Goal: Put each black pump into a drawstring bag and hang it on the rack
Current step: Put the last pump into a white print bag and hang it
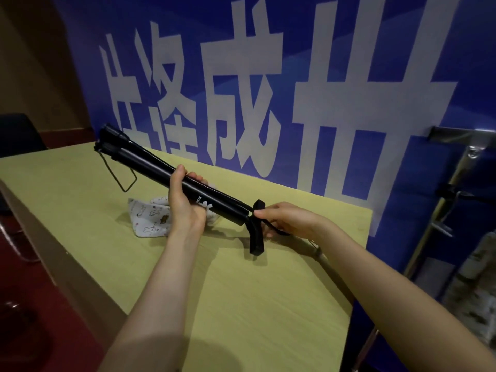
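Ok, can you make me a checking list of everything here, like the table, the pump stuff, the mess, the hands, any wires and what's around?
Surface: tan wooden table, bare wood in front.
Job's things: black pump held slanting above the table, foot end up left, handle low right; patterned drawstring bag crumpled on the table under it.
Clutter: nothing seen.
Hands: left hand grips the pump barrel; right hand pinches the black hose by the handle.
Cables: only that hose.
Surroundings: blue banner with white characters behind; metal rack at right; dark chair at left.
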The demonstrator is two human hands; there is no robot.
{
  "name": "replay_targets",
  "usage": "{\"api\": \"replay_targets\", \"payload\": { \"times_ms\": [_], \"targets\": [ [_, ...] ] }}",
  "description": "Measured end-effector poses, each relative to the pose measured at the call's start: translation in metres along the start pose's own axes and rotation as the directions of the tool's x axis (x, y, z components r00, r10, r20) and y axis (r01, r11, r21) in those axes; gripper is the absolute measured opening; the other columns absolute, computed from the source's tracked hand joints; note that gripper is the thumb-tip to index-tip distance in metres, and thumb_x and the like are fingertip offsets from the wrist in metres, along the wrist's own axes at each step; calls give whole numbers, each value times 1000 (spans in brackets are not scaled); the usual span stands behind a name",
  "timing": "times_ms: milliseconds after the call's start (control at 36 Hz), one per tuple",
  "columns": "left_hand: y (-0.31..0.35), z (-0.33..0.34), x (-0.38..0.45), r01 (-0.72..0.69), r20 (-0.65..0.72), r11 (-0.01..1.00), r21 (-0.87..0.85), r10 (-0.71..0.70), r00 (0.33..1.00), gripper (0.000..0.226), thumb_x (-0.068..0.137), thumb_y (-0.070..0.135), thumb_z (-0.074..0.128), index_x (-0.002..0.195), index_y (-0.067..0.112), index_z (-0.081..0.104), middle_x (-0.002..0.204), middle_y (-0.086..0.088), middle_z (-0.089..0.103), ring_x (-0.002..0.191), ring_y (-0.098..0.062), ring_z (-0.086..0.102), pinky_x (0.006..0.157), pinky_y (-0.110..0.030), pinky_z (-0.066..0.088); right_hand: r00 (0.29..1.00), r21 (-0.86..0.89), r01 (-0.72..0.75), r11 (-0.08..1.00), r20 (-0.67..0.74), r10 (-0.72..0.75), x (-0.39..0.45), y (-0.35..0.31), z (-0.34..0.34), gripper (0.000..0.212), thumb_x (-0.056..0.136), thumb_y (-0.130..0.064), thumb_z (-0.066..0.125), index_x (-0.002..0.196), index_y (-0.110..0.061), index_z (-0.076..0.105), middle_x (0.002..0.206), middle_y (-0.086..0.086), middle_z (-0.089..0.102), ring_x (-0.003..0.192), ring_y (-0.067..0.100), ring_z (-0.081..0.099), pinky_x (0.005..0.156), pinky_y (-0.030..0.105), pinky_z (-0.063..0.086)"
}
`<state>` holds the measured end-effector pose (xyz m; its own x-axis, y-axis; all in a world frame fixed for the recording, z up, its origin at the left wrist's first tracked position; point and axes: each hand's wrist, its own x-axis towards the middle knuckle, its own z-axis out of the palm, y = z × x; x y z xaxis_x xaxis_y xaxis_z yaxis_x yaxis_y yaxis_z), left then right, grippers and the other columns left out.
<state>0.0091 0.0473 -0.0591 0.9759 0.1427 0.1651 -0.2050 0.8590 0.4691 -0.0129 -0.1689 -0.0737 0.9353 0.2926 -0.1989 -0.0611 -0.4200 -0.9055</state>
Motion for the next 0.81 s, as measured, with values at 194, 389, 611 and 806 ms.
{"api": "replay_targets", "payload": {
  "times_ms": [194,389,611,806],
  "targets": [
    [-4,-7,3,29,-36,994,105,-25,999,17,86,30,69,93,20,58,77,3,63,76,-13,62,92,-42,54,976,68,92,993,-204,-77,5,7,12,35,84,-41,70,108,-21,55,116,1,61,109,19,58,100,36,46],
    [-5,-8,1,28,-20,993,112,-26,999,16,90,33,65,87,20,56,74,4,60,70,-10,60,68,-27,56,949,-28,144,989,-279,-146,8,15,20,73,87,-52,61,148,-19,35,130,-1,57,116,16,55,98,32,44],
    [-6,-11,0,69,-55,991,118,-63,996,23,89,38,65,84,18,55,68,2,58,64,-12,62,63,-28,57,950,-75,113,991,-284,-130,3,20,22,84,83,-63,59,149,-21,30,127,-1,58,114,16,56,94,32,47],
    [-13,-13,-1,103,-26,980,173,-100,995,48,87,52,62,119,16,57,93,-2,71,85,-15,71,85,-38,56,896,-16,149,989,-420,-142,0,23,26,79,87,-52,63,150,-21,26,121,0,59,101,10,58,73,20,44]
  ]
}}
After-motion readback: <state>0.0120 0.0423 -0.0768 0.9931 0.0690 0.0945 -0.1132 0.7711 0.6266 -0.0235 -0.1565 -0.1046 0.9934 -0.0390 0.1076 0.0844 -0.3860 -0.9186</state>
